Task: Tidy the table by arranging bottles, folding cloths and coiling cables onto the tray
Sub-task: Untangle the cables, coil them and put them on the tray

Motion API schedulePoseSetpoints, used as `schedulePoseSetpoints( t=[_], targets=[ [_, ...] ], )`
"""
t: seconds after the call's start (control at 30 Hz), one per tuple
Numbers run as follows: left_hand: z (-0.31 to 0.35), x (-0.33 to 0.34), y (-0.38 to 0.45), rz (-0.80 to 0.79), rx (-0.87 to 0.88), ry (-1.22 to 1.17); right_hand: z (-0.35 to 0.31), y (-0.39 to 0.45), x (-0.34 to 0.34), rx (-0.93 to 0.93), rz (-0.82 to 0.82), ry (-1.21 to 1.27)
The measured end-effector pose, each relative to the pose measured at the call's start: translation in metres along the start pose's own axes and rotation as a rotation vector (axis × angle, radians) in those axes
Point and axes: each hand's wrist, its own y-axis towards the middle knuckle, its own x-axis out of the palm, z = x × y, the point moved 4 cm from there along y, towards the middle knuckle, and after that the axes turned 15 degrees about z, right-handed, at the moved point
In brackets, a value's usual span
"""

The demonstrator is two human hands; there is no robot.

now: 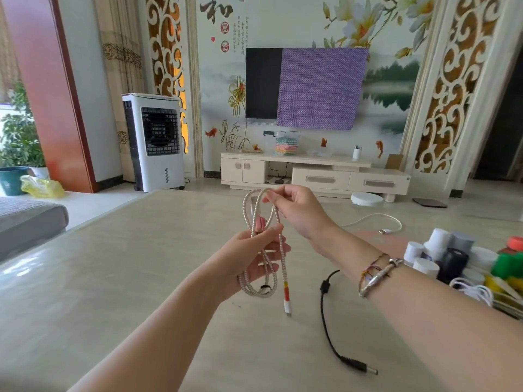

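A: What do the hands hold?
B: The left hand grips the striped cable in the middle of its loops. The right hand pinches the top of the loop, above the table.
A: And the cable's end?
B: Its plug hangs down, near the table surface.
A: What lies near?
B: A black cable lies on the table under the right forearm. A white cable lies farther back. Bottles stand at the right edge.

Home living room: wall television, TV cabinet
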Motion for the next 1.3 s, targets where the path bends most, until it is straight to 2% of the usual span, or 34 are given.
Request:
schedulePoseSetpoints(
  t=[0.13, 0.3, 0.53, 0.63, 0.77, 0.9, 1.03, 1.3],
  targets=[
    [-0.001, 0.000, 0.000, -0.012, -0.002, -0.020, -0.003, 0.000, -0.001, -0.044, 0.010, -0.079],
    [-0.002, -0.001, 0.005, 0.072, -0.005, -0.032, -0.006, -0.003, -0.006, -0.027, -0.063, -0.123],
    [0.010, -0.009, 0.003, 0.155, 0.025, -0.259, 0.008, -0.021, -0.021, 0.091, -0.120, -0.135],
    [0.018, -0.013, 0.002, 0.155, 0.068, -0.315, 0.030, -0.037, -0.020, 0.180, -0.290, -0.140],
    [0.023, -0.020, -0.001, 0.160, 0.136, -0.226, 0.048, -0.058, -0.017, 0.381, -0.516, 0.187],
    [0.021, -0.021, -0.002, 0.131, 0.146, -0.181, 0.044, -0.065, -0.020, 0.391, -0.617, 0.307],
    [0.021, -0.015, -0.005, 0.092, 0.136, -0.178, 0.042, -0.066, -0.022, 0.310, -0.618, 0.262],
    [0.019, -0.007, -0.008, -0.015, 0.060, -0.196, 0.035, -0.056, -0.030, 0.148, -0.459, 0.152]
  ],
)
